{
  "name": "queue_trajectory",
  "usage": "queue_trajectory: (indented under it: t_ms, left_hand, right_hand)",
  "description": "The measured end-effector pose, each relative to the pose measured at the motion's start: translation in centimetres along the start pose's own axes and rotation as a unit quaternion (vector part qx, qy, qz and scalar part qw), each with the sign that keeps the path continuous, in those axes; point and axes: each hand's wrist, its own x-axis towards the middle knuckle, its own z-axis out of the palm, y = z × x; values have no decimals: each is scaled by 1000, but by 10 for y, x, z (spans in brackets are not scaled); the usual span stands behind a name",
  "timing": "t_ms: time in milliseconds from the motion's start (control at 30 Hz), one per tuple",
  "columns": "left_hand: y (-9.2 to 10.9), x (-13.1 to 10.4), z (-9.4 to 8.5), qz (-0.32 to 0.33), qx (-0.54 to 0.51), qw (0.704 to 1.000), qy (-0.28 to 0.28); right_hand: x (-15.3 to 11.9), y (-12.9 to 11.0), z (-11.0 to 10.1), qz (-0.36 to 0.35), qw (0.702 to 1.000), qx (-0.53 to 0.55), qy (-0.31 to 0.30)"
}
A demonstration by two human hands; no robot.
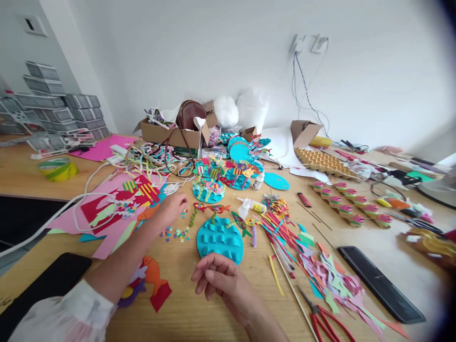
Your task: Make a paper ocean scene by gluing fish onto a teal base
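Note:
My left hand (174, 207) reaches over the table's middle, fingers curled into a pinch. Whatever it holds, if anything, is too small to make out. Below it lie small coloured paper dots (175, 233). My right hand (223, 279) is at the near edge of a turquoise oval base (220, 239) with rows of raised paper loops. Its fingers are loosely bent and apart, with nothing seen in them. Behind the oval are patterned paper fish (211, 208) on twisted stems. A white glue bottle (243, 209) and a yellow-labelled tube (257, 206) lie to the right.
Red-handled pliers (322, 317), a black tray (380, 284) and paper scraps (333, 275) lie at right. An orange paper fish (155, 275) is near my left forearm. Finished fish pieces (210, 190), a cardboard box (171, 135) and egg-carton pieces (320, 164) stand farther back.

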Motion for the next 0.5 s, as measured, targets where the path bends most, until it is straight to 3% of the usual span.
queue_trajectory:
  t_ms: [100, 167, 233, 367, 433, 500]
  left_hand:
    - [11, -13, -43, -17, -54, 998, 27]
    - [19, -26, -67, -42, -201, 978, 27]
    - [22, -40, -85, -37, -256, 966, 28]
    - [13, -64, -92, -22, -149, 989, -3]
    - [3, -74, -88, -8, -57, 998, -40]
    - [-9, -83, -81, 3, 17, 997, -79]
  right_hand:
    - [-10, 0, -7, -3, 998, -68, 2]
    - [-16, 3, -11, 5, 992, -125, 1]
    - [-21, 8, -14, 9, 976, -216, 5]
    - [-27, 12, -12, -8, 888, -459, 10]
    - [-28, 10, -11, -14, 850, -527, 1]
    - [-29, 8, -10, -16, 832, -554, -4]
